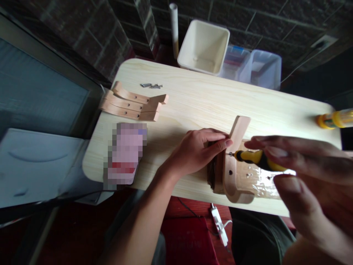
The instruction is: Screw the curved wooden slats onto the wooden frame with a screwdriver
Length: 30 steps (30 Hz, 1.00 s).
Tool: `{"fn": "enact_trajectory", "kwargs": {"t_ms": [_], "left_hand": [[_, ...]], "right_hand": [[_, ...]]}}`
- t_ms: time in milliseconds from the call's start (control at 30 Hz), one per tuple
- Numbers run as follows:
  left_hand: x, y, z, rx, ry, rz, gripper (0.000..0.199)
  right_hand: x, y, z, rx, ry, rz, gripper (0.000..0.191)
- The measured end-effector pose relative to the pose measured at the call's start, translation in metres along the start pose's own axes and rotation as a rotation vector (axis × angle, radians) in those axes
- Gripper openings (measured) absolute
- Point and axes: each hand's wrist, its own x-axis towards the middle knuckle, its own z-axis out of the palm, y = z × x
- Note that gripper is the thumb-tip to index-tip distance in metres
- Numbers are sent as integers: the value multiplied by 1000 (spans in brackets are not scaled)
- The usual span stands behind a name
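A curved wooden hook (231, 184) with two dark holes lies across a block wrapped in brown tape (248, 173). My left hand (197, 151) pinches the hook's left edge near its upper hole, thumb and fingers pressed on it and on the block's side. My right hand (306, 173) has its fingers and thumb about a yellow and black screwdriver (249, 156). The screwdriver's tip meets the hook at the upper hole, where a screw head is hard to make out. Part of the handle is hidden behind the fingers.
Several similar wooden hooks (132, 106) lie at the table's left, with loose screws (151, 86) behind them. A blurred-out phone-shaped object (125, 154) is nearer. At right stands a yellow bottle-like item (335, 119). Bins (204, 44) stand beyond the table's far edge.
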Motion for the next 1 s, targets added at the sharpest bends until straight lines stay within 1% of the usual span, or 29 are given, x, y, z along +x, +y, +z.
{"fn": "enact_trajectory", "kwargs": {"t_ms": [100, 233, 367, 500, 600, 667, 733, 833, 933, 1000], "left_hand": [[-1, -1, 0, 2, 1, 13, 35], [-1, -2, 0, 5, -4, -4, 36], [-1, -2, 0, 14, 9, 8, 34], [0, -2, 0, 7, 28, 16, 34], [0, -2, 1, 2, 28, 21, 32], [0, -1, 1, 1, 24, 20, 31], [0, -1, 1, 5, 16, 19, 30], [0, 0, 0, 7, 15, 26, 30], [0, 0, 0, 7, 17, 29, 31], [-1, 0, 0, 10, 22, 25, 32]], "right_hand": [[-5, 0, 1, -59, 25, -1, 47], [-7, -3, -1, -94, -2, 22, 30], [-7, -1, -5, -116, -23, 21, 32], [-9, 6, -8, -112, -28, -29, 29], [-9, 7, -9, -101, -27, -13, 26], [-9, 6, -9, -107, -10, 15, 20], [-9, 3, -7, -119, 31, 60, 9], [-10, -4, -2, -113, 55, 98, 14], [-12, -8, 2, -80, 56, 95, 8], [-14, -4, -1, -70, 90, 133, 16]]}}
